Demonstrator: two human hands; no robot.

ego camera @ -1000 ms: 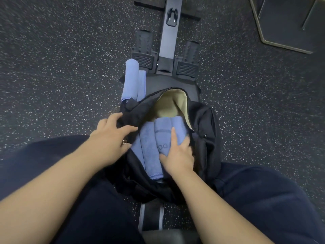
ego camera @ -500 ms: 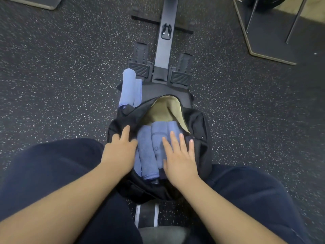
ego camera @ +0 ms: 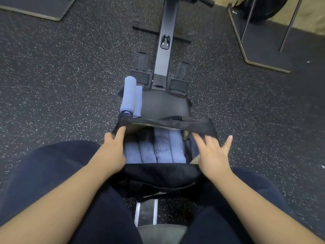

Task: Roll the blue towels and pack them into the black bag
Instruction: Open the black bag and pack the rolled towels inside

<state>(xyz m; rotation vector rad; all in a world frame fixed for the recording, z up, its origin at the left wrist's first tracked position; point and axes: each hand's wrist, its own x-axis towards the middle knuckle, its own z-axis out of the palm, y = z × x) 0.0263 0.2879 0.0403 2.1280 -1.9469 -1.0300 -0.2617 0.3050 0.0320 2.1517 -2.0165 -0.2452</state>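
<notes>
Towels [ego camera: 154,148] lay rolled and packed side by side inside the black bag [ego camera: 158,175], 4 rolls visible through the stretched-open mouth, between the 2 hands. Faint lettering showed on 1 roll; not legible. Bag rested between the person's thighs, its far rim pulled taut into a flat band beyond both hands.

Left hand [ego camera: 112,152] held the bag's left edge, fingers hooked over the rim at its corner; grasping the fabric. Right hand [ego camera: 212,154] was at the bag's right edge, fingers spread and mostly straight, thumb out to the right. Fingertips were motion-blurred where they met the rim, so whether they gripped the fabric could not be told.

1 more rolled towel [ego camera: 131,96], with a second fold just beside it, lay beyond the left hand on the black seat pad [ego camera: 167,104], outside the bag.

Farther out from both hands: 2 footrests [ego camera: 179,76] flanking a central rail [ego camera: 167,36], all on speckled dark rubber floor [ego camera: 61,76]. Metal frame legs [ego camera: 288,23] stood far beyond the right hand.
</notes>
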